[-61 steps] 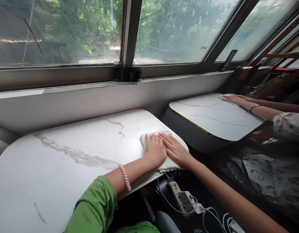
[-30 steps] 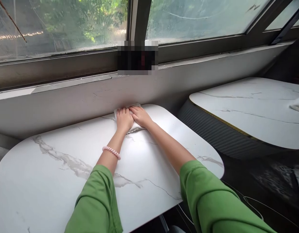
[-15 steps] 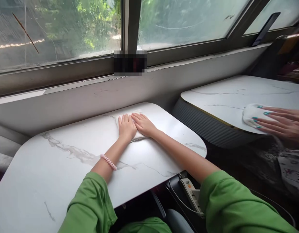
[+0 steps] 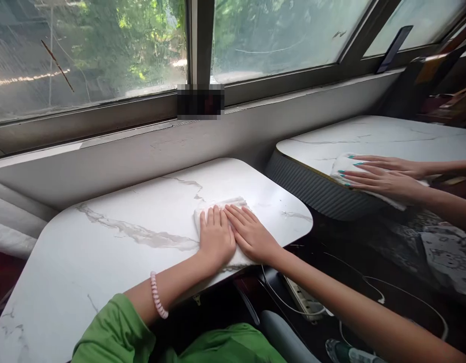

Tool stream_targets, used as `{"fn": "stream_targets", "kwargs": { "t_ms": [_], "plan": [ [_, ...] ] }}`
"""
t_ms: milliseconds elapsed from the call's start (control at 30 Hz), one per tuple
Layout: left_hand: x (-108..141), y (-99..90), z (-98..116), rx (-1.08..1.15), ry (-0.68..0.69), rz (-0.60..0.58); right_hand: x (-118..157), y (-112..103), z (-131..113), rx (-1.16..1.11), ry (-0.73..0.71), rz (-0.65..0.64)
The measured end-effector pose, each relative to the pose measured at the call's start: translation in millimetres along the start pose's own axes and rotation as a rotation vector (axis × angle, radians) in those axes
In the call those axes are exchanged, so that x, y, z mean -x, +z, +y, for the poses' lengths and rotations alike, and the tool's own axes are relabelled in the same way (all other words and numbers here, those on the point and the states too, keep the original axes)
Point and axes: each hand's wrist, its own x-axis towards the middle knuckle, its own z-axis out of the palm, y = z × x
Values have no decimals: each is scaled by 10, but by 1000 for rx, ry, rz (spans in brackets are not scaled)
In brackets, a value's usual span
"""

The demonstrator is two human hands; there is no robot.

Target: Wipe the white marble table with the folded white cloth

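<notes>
A folded white cloth point(image 4: 238, 202) lies on the white marble-patterned table point(image 4: 123, 272), close to its near edge. My left hand point(image 4: 217, 238) presses flat on the cloth with its fingers stretched out. Beside it, touching near the thumbs, my right hand point(image 4: 254, 233) also lies flat on the cloth. Much of the cloth is hidden under both palms. A pink coiled band point(image 4: 157, 296) circles my left wrist.
On a second marbled table point(image 4: 364, 133) to the right, another person's hands point(image 4: 387, 179) press a white cloth point(image 4: 340, 165). Windows point(image 4: 285, 35) and a ledge run along the back. Below the table are a power strip point(image 4: 303, 300) and loose white cables point(image 4: 414, 290).
Both my hands and the cloth have come from the table's far part towards me, near the front edge. The other person's hands and cloth have shifted left along their table's edge.
</notes>
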Motion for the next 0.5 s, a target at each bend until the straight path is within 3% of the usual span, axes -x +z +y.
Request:
{"fn": "stream_targets", "kwargs": {
  "t_ms": [133,267,500],
  "plan": [
    [171,-51,21,6,14,-21,115,-25,-109,2,-27,21],
    [210,-74,-46,27,10,-46,63,-9,-148,-19,-40,21],
    [92,-44,-422,9,-52,-8,-383,148,-212,-101,-51,-23]
  ]
}}
